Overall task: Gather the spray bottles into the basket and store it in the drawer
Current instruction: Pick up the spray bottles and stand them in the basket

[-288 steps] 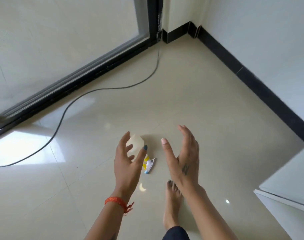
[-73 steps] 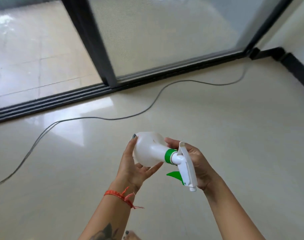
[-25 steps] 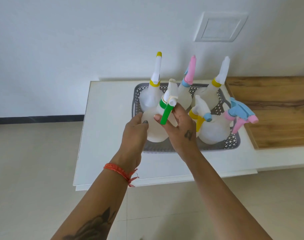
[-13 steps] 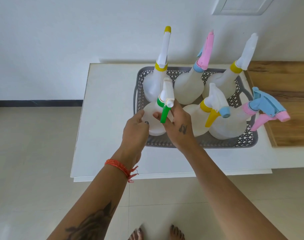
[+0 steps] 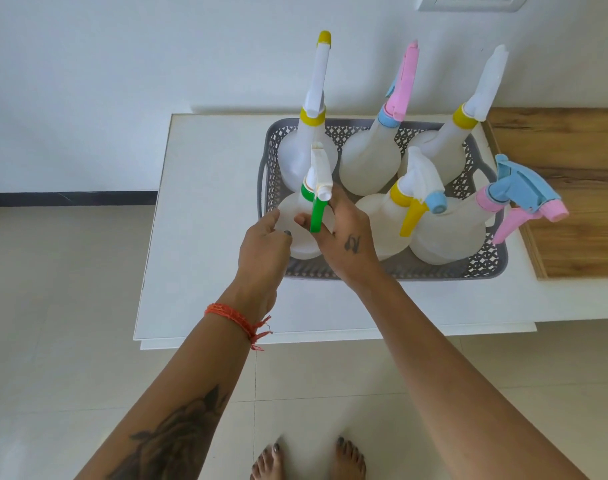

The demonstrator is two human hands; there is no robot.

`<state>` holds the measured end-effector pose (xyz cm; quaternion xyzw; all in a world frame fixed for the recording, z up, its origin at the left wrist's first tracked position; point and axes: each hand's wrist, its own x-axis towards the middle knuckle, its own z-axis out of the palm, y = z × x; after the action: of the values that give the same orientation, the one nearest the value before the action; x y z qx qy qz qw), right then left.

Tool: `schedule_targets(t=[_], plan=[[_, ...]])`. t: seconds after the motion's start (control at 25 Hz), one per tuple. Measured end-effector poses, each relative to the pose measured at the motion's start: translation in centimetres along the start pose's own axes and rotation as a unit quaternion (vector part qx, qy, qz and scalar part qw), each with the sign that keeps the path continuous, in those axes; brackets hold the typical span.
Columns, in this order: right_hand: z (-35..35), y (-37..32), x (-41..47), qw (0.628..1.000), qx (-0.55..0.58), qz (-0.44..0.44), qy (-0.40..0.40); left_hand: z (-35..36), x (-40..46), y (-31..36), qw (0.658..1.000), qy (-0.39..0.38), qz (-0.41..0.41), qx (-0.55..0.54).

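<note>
Six spray bottles stand in the grey basket at centre frame on the white surface; the green-trigger bottle sits in its lower-left corner. Left hand is curled loosely against that bottle's left flank, right hand cups its right side with fingers by the trigger; both touch it, and whether it is fully seated I cannot tell. Judgement: gathering looks nearly done, pending release and any bottles out of frame; carrying the basket to a drawer remains, and no drawer is visible.
</note>
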<state>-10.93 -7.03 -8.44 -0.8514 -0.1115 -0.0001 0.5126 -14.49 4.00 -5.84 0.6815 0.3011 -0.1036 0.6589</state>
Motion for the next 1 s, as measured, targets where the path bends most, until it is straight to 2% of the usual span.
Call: schedule_targets(t=[0.12,0.24,0.4,0.52,0.68,0.84,1.0], plan=[[-0.5,-0.5,-0.9,1.000,-0.006,0.023,0.007,-0.5,-1.1,0.3,0.997,0.047,0.032,-0.050],[-1.6,-0.7,-3.3,0.997,0.015,0.030,0.065,-1.5,-2.7,-0.8,0.985,0.144,0.080,-0.043],[-3.9,1.0,-8.5,0.976,0.047,0.061,0.204,-3.1,-5.1,-4.8,0.952,0.271,0.130,0.060],[-6.4,4.4,-13.1,0.949,0.040,0.104,0.296,-4.7,-6.6,-8.7,0.922,0.325,0.154,0.146],[-9.6,10.3,-17.9,0.907,-0.021,0.191,0.375,-6.5,-7.4,-13.0,0.907,0.329,0.116,0.234],[-11.6,14.3,-18.7,0.883,-0.138,0.307,0.327,-7.5,-7.2,-15.1,0.927,0.296,0.050,0.226],[-12.8,15.6,-17.2,0.864,-0.079,0.400,0.295,-8.0,-5.9,-16.4,0.941,0.272,0.031,0.199]])
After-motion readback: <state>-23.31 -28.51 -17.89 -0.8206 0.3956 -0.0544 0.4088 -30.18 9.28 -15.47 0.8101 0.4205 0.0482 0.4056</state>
